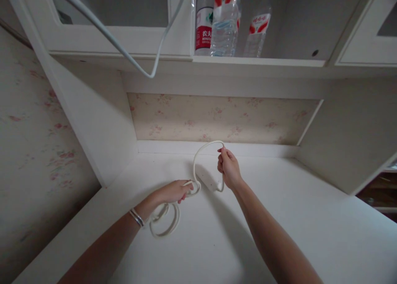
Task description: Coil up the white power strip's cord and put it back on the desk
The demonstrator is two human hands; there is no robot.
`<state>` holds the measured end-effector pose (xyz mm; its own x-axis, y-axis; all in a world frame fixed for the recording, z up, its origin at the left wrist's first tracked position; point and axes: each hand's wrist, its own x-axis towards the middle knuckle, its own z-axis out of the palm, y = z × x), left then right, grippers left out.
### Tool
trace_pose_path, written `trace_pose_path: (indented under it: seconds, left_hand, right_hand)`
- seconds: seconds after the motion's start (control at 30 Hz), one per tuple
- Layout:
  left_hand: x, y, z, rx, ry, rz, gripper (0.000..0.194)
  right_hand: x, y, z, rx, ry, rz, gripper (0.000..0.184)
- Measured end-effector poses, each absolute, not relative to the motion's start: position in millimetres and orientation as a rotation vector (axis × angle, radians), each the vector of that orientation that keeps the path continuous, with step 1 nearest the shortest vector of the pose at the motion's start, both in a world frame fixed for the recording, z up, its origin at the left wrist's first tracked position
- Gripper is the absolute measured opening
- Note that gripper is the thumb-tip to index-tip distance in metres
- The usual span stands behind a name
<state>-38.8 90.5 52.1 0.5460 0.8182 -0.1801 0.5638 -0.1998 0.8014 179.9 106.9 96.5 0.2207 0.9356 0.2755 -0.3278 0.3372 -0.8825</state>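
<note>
The left hand (pixel 178 191) and right hand (pixel 228 167) hid stretches of the white cord (pixel 194 164).
Just below the left hand, how the coil (pixel 178 217) joined the rest could not be traced; well above it, a pale cable (pixel 151 74) ran past the top edge at both ends; above the right hand, the front bottle (pixel 223 33) was cut off on top, its small print unreadable.

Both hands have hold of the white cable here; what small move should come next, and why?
Probably the right hand should bring its raised part of the white cable toward the left hand, since slack arches between the two hands while loops gather beside the left one.
</note>
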Motion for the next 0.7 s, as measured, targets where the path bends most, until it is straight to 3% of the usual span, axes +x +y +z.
trace_pose_path:
  seconds: [0.17, 0.3, 0.53, 0.7]
  left_hand:
    - [-51.9, 71.6, 96.3, 1.744, 1.068, 0.634, 0.048]
    - [-59.4, 62.6, 120.3, 1.833, 1.032, 0.838, 0.037]
    - [-58.5, 54.6, 127.2, 1.113, 0.617, 0.733, 0.067]
    - [-50.3, 46.9, 142.0, 1.072, 0.509, 0.662, 0.074]
  right_hand:
    - [182.9, 111.7, 77.7, -0.901, -0.946, 1.0, 0.036]
    - [177.6, 110.0, 69.2, -0.966, -1.012, 0.964, 0.04]
    - [168.3, 101.4, 60.2, -1.083, -1.215, 0.866, 0.034]
    - [161.6, 98.9, 44.1, -1.105, -1.342, 0.842, 0.032]
